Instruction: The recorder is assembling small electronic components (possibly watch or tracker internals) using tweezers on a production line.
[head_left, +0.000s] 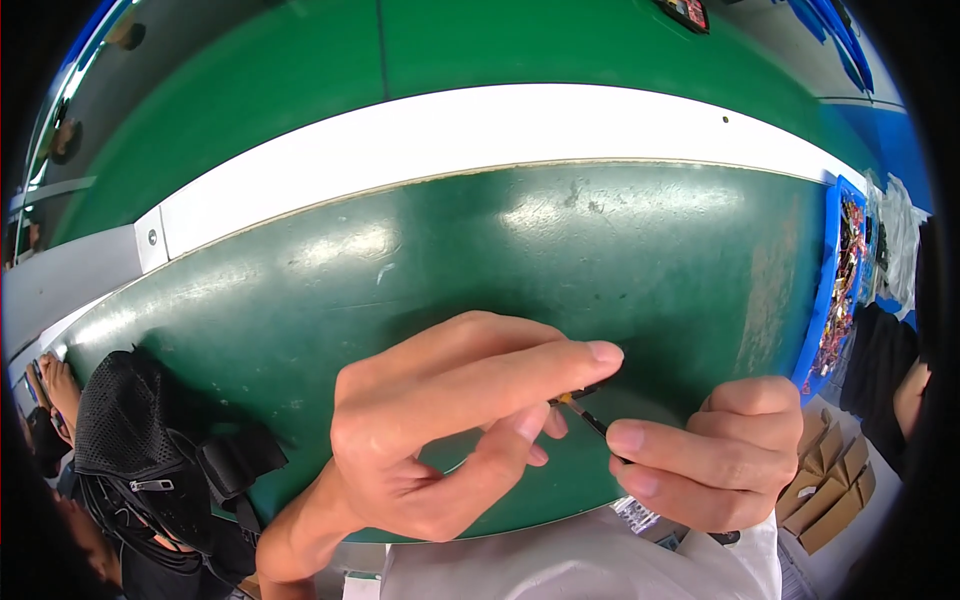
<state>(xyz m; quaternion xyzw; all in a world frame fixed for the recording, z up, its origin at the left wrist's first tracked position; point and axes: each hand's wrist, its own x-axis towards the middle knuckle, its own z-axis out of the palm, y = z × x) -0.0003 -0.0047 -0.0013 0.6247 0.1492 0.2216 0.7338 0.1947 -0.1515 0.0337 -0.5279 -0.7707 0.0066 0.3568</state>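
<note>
At the lower edge, you wear a white garment [580,565]. Just above it, your left hand [440,425] holds a small dark part [598,386] between thumb and fingers, the index finger stretched over it and partly hiding the grip. Your right hand [720,455] pinches a thin dark strand [592,420], which runs up-left to an amber bit [566,398] at the dark part, right of the frame's lower centre. At lower left lies a black mesh bag [135,420]; at lower right stands a divided cardboard box [830,485]. The green desk [450,260] spreads beneath your hands, with a blue tray [825,290] of small mixed pieces along the right. Beyond, a white strip [500,125] crosses the upper frame, before another green surface [540,50].
</note>
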